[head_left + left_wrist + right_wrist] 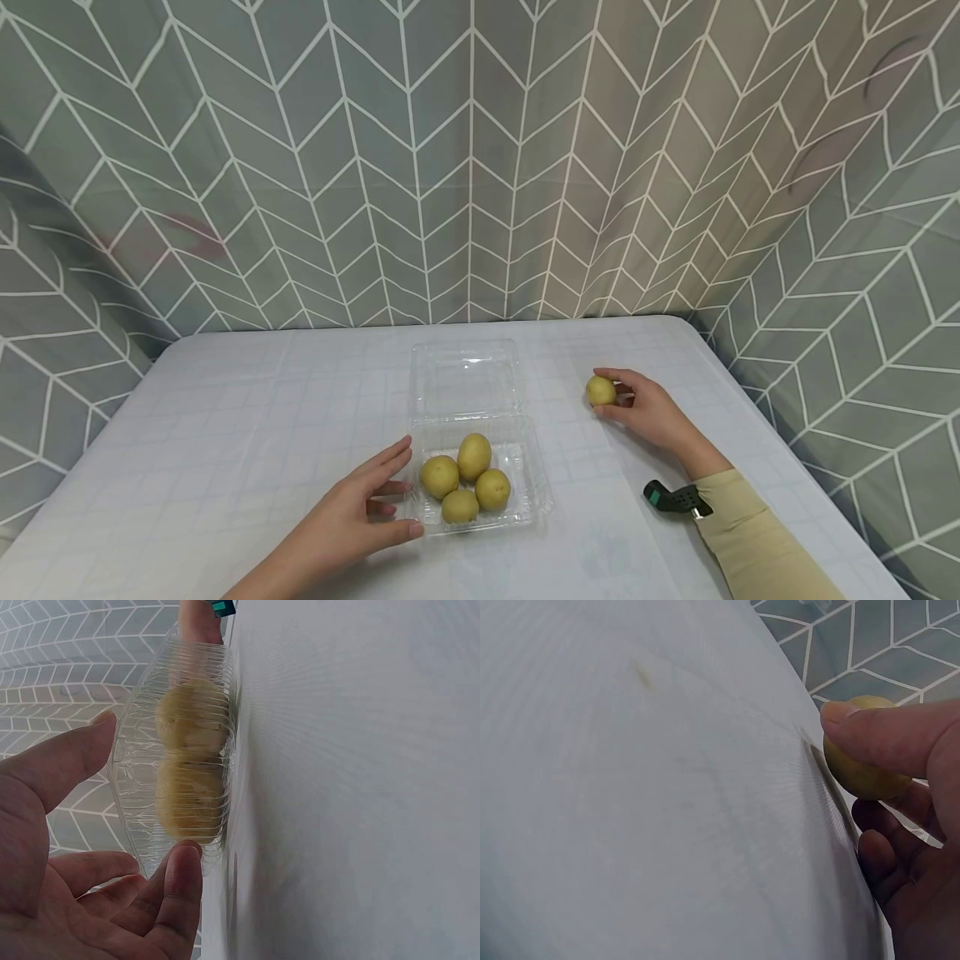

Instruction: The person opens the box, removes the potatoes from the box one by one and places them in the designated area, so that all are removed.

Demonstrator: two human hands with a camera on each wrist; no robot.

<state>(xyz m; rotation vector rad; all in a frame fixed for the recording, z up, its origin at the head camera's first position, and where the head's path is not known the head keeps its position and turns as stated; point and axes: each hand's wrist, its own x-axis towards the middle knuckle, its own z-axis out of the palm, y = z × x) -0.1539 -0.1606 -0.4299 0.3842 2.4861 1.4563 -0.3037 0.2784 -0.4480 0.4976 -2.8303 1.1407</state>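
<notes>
A clear plastic clamshell box (517, 517) lies with its lid (465, 379) folded back on the far side. Several round yellow-green fruits (439, 477) sit together in its base; two of them (191, 795) show through the ribbed wall in the left wrist view. My left hand (363, 504) is spread at the box's left side, thumb and fingertips right by the rim, fingers loosely extended. Off to the right of the box, my right hand (648, 408) grips one more yellow-green fruit (601, 391) between thumb and fingers, close over the table.
A white cloth covers the table (247, 417), whose far edge meets a grey curtain (450, 167) with white zigzag lines. The curtain also hangs along both sides. A black strap with a small device (675, 498) is at the right wrist, by a beige sleeve (750, 533).
</notes>
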